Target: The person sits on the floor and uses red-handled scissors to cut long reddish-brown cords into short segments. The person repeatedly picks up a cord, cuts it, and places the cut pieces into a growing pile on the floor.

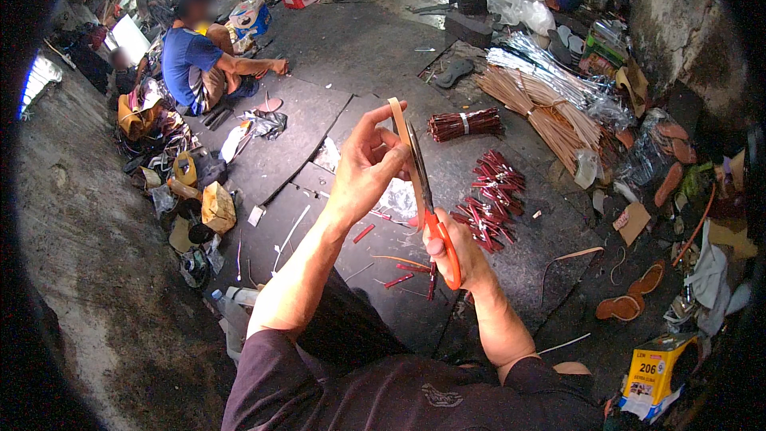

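Two hands: both raised over the dark mat [295, 124], working one tan strip [396, 116].
Left hand [363, 168]: fingers pinched shut on the strip, holding it upright at 12 o'clock of the scissors [427, 207].
Right hand [455, 251]: fingers curled closed through the orange handles, blades lying along the strip.
Risk: left fingertips sit just beside the blades; a slip could nick them or skew the cut.
Around: seated person in blue [191, 64] at 10 o'clock; red cut pieces [491, 199] at 3 o'clock; tied red bundle [464, 124] and tan strip bundle [542, 112] at 1 o'clock.
In the way: nothing between hands and strip.
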